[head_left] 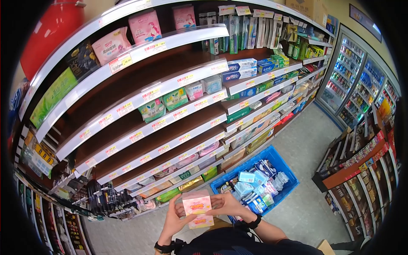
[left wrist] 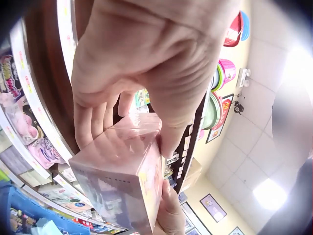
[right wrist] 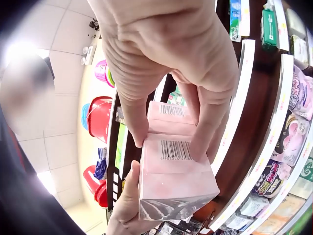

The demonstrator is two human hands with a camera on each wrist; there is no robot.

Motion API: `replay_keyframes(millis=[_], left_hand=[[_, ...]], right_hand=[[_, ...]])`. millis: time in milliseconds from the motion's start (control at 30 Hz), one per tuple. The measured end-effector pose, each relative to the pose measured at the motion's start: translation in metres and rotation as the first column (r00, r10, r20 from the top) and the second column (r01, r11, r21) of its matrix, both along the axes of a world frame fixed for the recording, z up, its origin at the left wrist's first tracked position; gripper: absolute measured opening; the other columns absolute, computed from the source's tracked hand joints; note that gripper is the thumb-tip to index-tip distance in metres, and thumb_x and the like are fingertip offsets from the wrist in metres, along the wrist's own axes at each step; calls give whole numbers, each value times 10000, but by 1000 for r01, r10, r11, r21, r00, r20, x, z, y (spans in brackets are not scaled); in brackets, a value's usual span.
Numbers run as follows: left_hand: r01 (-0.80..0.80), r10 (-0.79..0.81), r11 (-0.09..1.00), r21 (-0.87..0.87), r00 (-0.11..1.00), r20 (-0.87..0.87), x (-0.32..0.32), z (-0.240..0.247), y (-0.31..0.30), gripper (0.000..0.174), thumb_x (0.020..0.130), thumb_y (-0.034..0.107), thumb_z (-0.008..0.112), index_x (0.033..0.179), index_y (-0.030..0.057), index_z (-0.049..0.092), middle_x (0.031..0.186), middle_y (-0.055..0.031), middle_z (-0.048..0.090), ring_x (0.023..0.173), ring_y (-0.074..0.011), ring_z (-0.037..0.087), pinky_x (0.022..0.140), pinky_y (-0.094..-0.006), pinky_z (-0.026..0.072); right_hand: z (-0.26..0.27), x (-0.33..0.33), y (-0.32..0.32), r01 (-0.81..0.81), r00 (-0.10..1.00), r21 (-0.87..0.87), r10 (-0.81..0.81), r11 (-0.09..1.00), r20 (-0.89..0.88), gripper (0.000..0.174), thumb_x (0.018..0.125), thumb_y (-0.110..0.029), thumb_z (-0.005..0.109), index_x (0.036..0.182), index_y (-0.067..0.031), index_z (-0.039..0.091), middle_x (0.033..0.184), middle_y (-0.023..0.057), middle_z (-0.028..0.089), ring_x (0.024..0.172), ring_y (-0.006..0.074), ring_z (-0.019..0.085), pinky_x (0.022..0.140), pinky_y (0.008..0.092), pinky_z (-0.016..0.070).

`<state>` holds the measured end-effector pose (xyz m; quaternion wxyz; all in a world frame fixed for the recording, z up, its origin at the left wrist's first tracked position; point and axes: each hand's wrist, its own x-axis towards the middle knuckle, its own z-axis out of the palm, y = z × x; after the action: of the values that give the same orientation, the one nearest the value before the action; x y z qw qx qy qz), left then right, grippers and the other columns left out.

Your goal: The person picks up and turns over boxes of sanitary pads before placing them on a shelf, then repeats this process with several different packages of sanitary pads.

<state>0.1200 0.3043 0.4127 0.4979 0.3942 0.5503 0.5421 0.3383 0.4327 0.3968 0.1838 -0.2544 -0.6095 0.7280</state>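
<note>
Two pink boxes with yellow and red print are held together in front of the body, the upper box (head_left: 196, 204) and the lower box (head_left: 201, 222) one against the other. My left hand (head_left: 173, 216) grips them from the left, thumb across the front. From the other side my right hand (head_left: 227, 205) grips them near the top. In the right wrist view, a barcoded box (right wrist: 176, 171) lies against a second barcoded box (right wrist: 171, 117), between thumb and fingers. Clear wrap shines on the box (left wrist: 117, 161) in the left wrist view.
A tall store shelf (head_left: 140, 144) runs across the front, with bare stretches and some packs. On the floor stands a blue crate (head_left: 290, 170) full of packaged goods. Lower snack racks (head_left: 357, 174) stand to the right, drink coolers (head_left: 348, 85) behind them.
</note>
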Motion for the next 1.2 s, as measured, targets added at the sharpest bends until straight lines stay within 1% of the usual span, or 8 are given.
replay_keyframes(millis=[433, 533, 633, 733, 800, 900, 1033, 1200], left_hand=[[122, -124, 992, -40, 990, -64, -38, 25, 108, 894, 696, -15, 866, 1425, 19, 350, 1105, -128, 655, 1031, -181, 657, 886, -313, 537], [115, -114, 993, 20, 992, -45, -52, 22, 115, 903, 691, -29, 863, 1430, 25, 346, 1120, -135, 655, 1024, -191, 662, 892, -326, 537], [104, -105, 993, 54, 994, 22, -67, 24, 115, 881, 695, -59, 845, 1421, 39, 355, 1156, -154, 651, 1047, -210, 659, 932, -344, 530], [111, -115, 992, 63, 991, 65, -80, 26, 116, 847, 700, -79, 830, 1400, 50, 370, 1174, -161, 646, 1081, -217, 648, 967, -361, 519], [131, -142, 986, 106, 985, 98, -84, 27, 122, 833, 704, -78, 827, 1390, 56, 374, 1179, -159, 643, 1088, -217, 645, 970, -358, 515], [158, -166, 980, 122, 984, 61, -87, 27, 127, 825, 710, -69, 828, 1387, 56, 374, 1186, -152, 642, 1086, -210, 642, 973, -349, 510], [174, -188, 973, 150, 979, 83, -94, 26, 130, 816, 713, -56, 833, 1383, 54, 380, 1183, -143, 643, 1075, -197, 642, 968, -337, 509], [202, -211, 968, 151, 976, 51, -107, 27, 131, 776, 718, -56, 829, 1359, 40, 401, 1191, -132, 634, 1096, -193, 634, 976, -335, 508]], right_hand=[[-2, -28, 105, 11, 987, -37, -17, 999, -158, 610, 746, -102, 847, 1282, 17, 582, 1128, 86, 688, 1009, 138, 655, 810, 273, 556], [30, -29, 137, -13, 985, -65, 2, 998, -174, 589, 742, -81, 842, 1270, 4, 594, 1124, 74, 689, 1006, 146, 658, 829, 287, 552], [100, -12, 196, 141, 952, 171, -85, 975, -296, 626, 712, -68, 855, 1274, -4, 587, 1132, 69, 688, 1017, 142, 655, 844, 298, 545], [174, -3, 257, 521, 836, 462, -323, 718, -443, 682, 693, -156, 873, 1289, 5, 584, 1123, 80, 686, 1092, 165, 619, 961, 330, 482], [218, -3, 294, 545, 819, 716, -461, 437, -342, 640, 711, -225, 850, 1256, 13, 615, 1119, 98, 690, 1065, 169, 628, 926, 330, 489], [238, -25, 336, 562, 760, 793, -525, 235, -383, 640, 726, -280, 828, 1241, 37, 620, 1103, 126, 695, 1047, 181, 641, 921, 337, 480], [244, -50, 374, 536, 754, 815, -557, 219, -347, 617, 753, -280, 805, 1245, 41, 617, 1098, 132, 696, 1029, 179, 645, 918, 340, 479], [254, -68, 420, 516, 824, 701, -510, 493, -248, 628, 803, -271, 763, 1284, 86, 574, 1115, 142, 688, 974, 187, 652, 949, 326, 454]])
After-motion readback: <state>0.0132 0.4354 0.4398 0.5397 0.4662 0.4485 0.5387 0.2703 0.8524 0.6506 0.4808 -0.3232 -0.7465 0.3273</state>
